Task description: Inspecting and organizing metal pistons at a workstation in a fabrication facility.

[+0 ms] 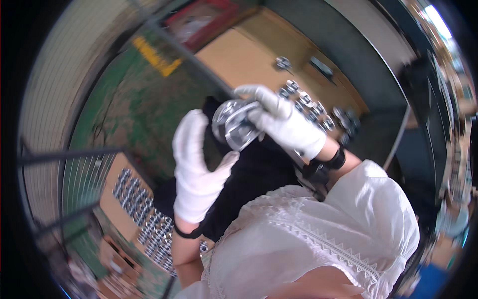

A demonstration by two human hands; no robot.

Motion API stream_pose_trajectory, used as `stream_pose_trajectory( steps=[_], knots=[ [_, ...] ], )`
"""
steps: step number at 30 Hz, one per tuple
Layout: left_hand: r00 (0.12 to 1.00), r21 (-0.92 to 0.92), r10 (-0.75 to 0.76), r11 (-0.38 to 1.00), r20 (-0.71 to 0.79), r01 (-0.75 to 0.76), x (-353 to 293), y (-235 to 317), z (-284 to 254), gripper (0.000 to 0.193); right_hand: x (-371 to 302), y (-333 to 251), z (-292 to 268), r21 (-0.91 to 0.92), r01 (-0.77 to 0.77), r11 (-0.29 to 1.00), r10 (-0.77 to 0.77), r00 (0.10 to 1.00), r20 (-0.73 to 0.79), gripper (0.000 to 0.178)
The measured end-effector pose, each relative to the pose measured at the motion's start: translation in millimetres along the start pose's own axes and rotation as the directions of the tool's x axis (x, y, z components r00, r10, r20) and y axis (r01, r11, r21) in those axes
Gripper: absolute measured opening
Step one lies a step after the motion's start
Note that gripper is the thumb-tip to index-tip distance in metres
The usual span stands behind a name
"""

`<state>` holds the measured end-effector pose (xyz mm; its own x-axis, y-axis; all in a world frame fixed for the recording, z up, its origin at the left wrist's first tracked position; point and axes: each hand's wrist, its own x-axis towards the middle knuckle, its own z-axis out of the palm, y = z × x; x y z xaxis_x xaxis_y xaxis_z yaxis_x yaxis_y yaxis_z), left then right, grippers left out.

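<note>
In front of my body, my right hand [286, 119], in a white glove, has its fingers closed around a shiny, rounded metal part [234, 124] with a hollowed face. My left hand [196, 172], also gloved in white, is just left of the part with thumb and fingers spread wide. Its thumb tip comes close to the part's lower edge; whether they touch I cannot tell. Several similar metal parts [306, 102] stand on the cardboard beyond my right hand, blurred. Another single part [283, 63] lies farther off on the same cardboard.
To the left, a cardboard-covered rack [117, 199] carries rows of many shiny metal parts [134, 197]. A red-rimmed tray [201, 20] sits at the far end. Dark metal rails [74, 155] run beside the green floor [129, 104] with its yellow marking [154, 56].
</note>
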<state>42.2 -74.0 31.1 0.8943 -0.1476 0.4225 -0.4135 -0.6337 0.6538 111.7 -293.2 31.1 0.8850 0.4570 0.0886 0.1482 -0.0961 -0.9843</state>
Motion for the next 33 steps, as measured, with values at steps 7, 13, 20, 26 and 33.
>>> stream_pose_trajectory(
  steps=[7, 13, 20, 26, 33],
  knots=[
    [0.851, -0.279, -0.525, 0.819, -0.014, 0.5, -13.7, -40.8, 16.2, 0.063, -115.1, 173.9, -185.9, -0.201, -0.578, 0.791, 0.225, 0.58, -0.783, 0.032],
    [0.664, -0.207, -0.745, 0.662, -0.073, 0.72, -46.7, -79.3, -12.1, 0.051, -295.8, 397.3, -182.7, -0.114, -0.979, 0.17, 0.637, 0.197, -0.746, 0.029],
    [0.556, -0.078, -0.827, 0.562, -0.085, 0.824, -65.3, -87.1, -27.1, 0.049, -364.4, 477.9, -105.1, 0.375, -0.907, 0.188, 0.807, -0.075, -0.586, 0.017],
    [0.584, 0.026, -0.81, 0.583, -0.064, 0.812, -68.3, -82.5, -30.4, 0.047, -342.1, 459.2, -85.2, 0.418, -0.897, 0.146, 0.898, -0.058, -0.437, 0.031],
    [0.604, 0.114, -0.795, 0.596, -0.055, 0.795, -68.8, -72.8, -32.5, 0.045, -316.3, 406.1, -147.9, -0.166, -0.984, -0.063, 0.3, 0.14, -0.944, 0.051]
  ],
)
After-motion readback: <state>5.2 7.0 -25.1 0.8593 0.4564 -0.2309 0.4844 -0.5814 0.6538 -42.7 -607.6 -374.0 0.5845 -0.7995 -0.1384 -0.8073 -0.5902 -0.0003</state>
